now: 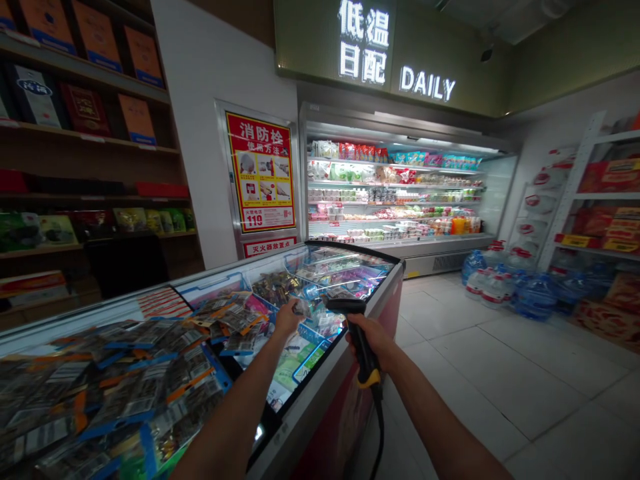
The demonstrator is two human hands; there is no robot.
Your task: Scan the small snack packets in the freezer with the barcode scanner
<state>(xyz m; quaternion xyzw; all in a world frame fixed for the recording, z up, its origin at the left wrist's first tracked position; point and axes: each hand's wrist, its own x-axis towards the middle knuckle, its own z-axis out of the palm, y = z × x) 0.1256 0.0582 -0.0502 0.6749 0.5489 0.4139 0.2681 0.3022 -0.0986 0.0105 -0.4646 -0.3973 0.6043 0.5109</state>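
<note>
My right hand [376, 341] is wrapped round the handle of a black and yellow barcode scanner [349, 307], its cable hanging down. The scanner's head is level and faces left, over the front edge of a chest freezer [345, 393]. To its left, my left hand [288, 319] is closed above the freezer, with a small greyish thing at the fingertips that is too blurred to name. Beneath the hands, frozen goods and blue basket dividers show inside the freezer. Many dark snack packets [145, 373] with blue and orange edges are heaped on the left part of the freezer's top.
A lit refrigerated shelf [395, 183] stands at the back, beside a red fire hydrant sign [263, 170]. Shelves of boxes [95, 110] line the left. Water bottles [535, 293] stand on the tiled floor [490, 373] at right, near a white rack [575, 173].
</note>
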